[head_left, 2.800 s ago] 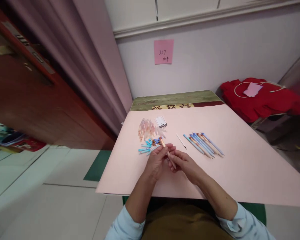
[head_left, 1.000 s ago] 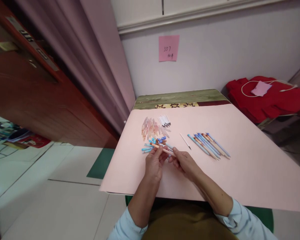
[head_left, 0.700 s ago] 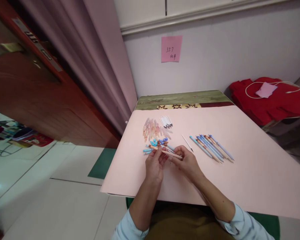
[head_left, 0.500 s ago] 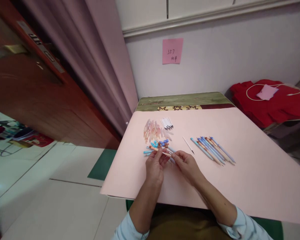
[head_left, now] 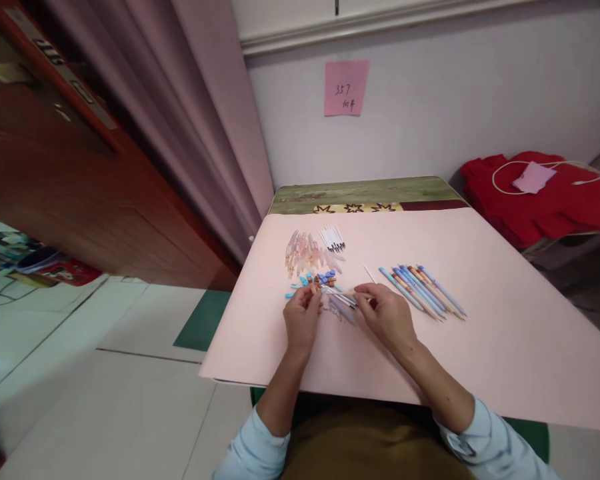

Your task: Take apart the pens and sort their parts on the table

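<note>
My left hand (head_left: 301, 315) and my right hand (head_left: 389, 315) rest on the pink sheet (head_left: 485, 333), both pinched shut. My right hand's fingertips hold a beige pen barrel (head_left: 356, 294). A thin white piece (head_left: 341, 298) runs from it toward my left hand's pinch, and I cannot make out whether it is a refill. Just beyond my left fingers lies a heap of small blue and brown caps (head_left: 319, 279). Pale blue barrels (head_left: 343, 311) lie between my hands.
Behind the caps lie clear tubes (head_left: 301, 249) and white refills with black tips (head_left: 333, 238). A single refill (head_left: 369, 273) and a row of several finished pens (head_left: 424, 291) lie to the right. A red cloth (head_left: 540, 197) lies at the far right, a curtain (head_left: 200, 133) at the left.
My hands have drawn apart: the right one moved right with the beige barrel, and a thin white piece now shows between them. The view shifted slightly.
</note>
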